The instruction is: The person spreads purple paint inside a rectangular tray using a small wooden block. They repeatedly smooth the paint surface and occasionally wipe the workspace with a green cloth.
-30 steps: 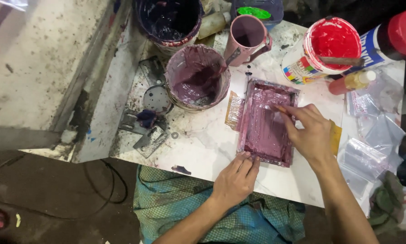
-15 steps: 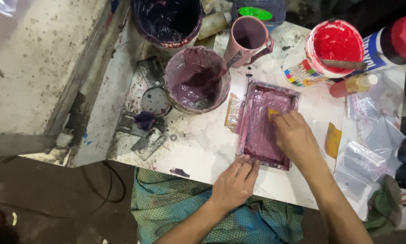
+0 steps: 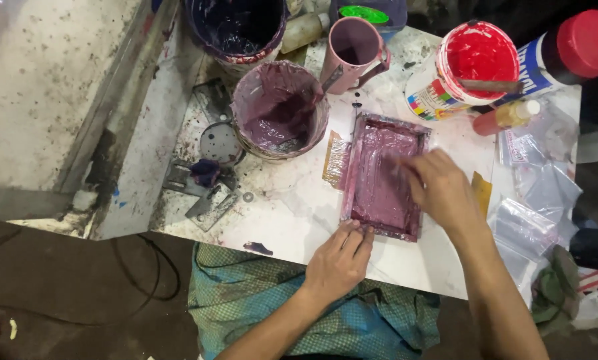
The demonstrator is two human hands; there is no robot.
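Cloth of green-blue check [image 3: 259,293] covers the person's lap at the near edge of the table [image 3: 292,213]. Just beyond it the left hand [image 3: 339,263] presses its fingertips on the near rim of the purple-coated rectangular tray [image 3: 379,180], grip flat and open, holding nothing, only pinning the tray in place. The right hand [image 3: 442,190] lies over the tray's right half with fingers spread across the wet purple surface; a second ago it sat at the tray's right edge, half a second ago it had moved up toward the far right corner, and now it has swept back to the middle. Whether its grip encloses a small rubbing piece I cannot tell, as the fingers hide the palm. That back-and-forth suggests the purple coat is being spread or wiped across the tray, with the left half already evenly covered. The tray itself has not shifted.

Beside the tray's left edge lies a small yellowish scrap [image 3: 335,160]. Clear plastic bags [image 3: 532,213] lie at the right. Farther off stand the purple paint bucket [image 3: 279,110], a pink mug [image 3: 352,53] and a red paint tub [image 3: 475,63] with a stick across it.
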